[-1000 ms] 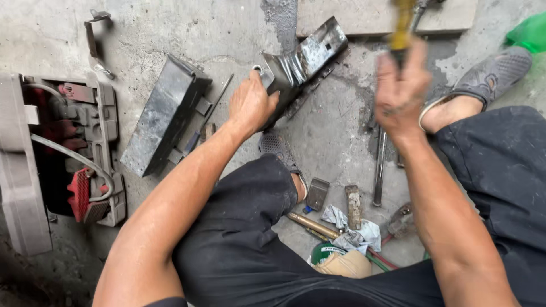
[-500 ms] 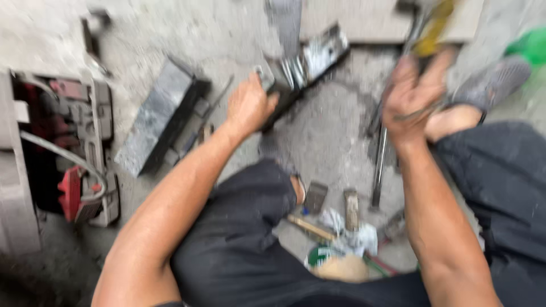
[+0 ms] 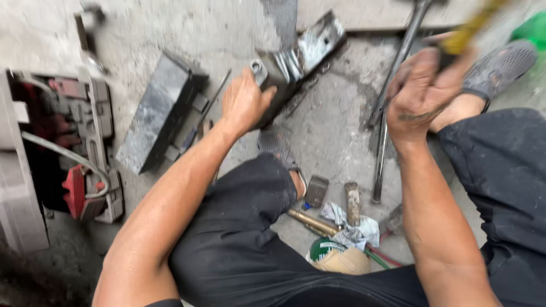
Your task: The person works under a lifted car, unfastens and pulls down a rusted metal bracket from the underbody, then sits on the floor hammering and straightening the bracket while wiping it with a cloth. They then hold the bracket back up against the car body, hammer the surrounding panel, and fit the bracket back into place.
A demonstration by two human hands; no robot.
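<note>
The left hand (image 3: 245, 102) is curled around the lower end of a shiny metal bracket (image 3: 298, 54), which lies on the concrete floor (image 3: 335, 131) and runs up and to the right from the fingers. The right hand (image 3: 424, 94) is clenched in a fist on a yellow handle (image 3: 469, 31), blurred, which sticks out above the knuckles. Just left of that fist lie dark steel rods (image 3: 382, 131). Left of the left hand sits a grey metal block (image 3: 153, 111).
</note>
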